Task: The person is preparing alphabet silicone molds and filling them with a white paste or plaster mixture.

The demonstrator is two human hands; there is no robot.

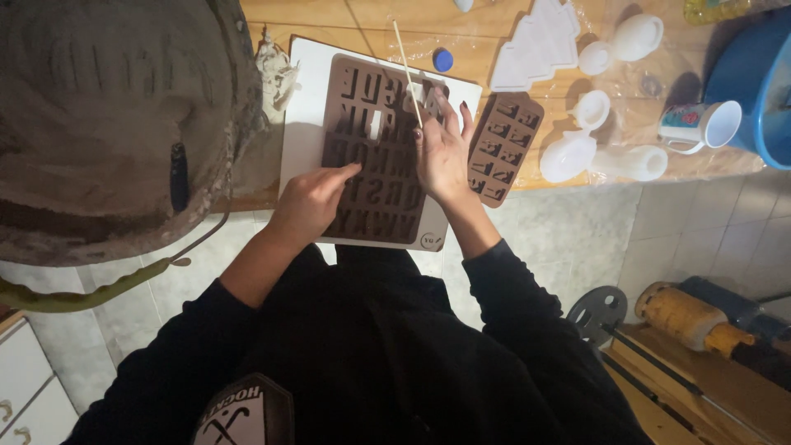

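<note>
L hand [309, 202] lay on the brown letter mold [375, 148], index finger stretched out w/ tip pressing near the mold's middle rows, other fingers curled under; not gripping anything. R hand [442, 148] rested flat-ish on the mold's right side, fingers spread, and pinched a thin wooden stick [407, 70] between thumb & forefinger; stick ran up and away from the hand, slightly tilted, its upper end over the tabletop [313, 16] past the mold's far edge. Mold was a rect. silicone sheet w/ rows of letter cavities, lying on a white board [301, 124] that overhung the tabletop's near edge toward the person. A few cavities near the top right looked filled w/ pale stuff; can't tell what. Just right of the board, a smaller brown mold [504, 148] lay at an angle, touching or nearly touching the R hand's side. Beyond it, white tree-shaped mold [540, 45], several white rounded molds [568, 156] on clear plastic sheeting, and a small blue cap [443, 59] near the stick. Mug [700, 125] w/ coloured print stood at far right, beside a blue tub [762, 82]. Left of the board, a big grey crusted bucket [107, 124] filled the corner, w/ a crumpled rag [276, 70] between it & the board. Both sleeves black, pushed up the forearms. Tiled floor below.
</note>
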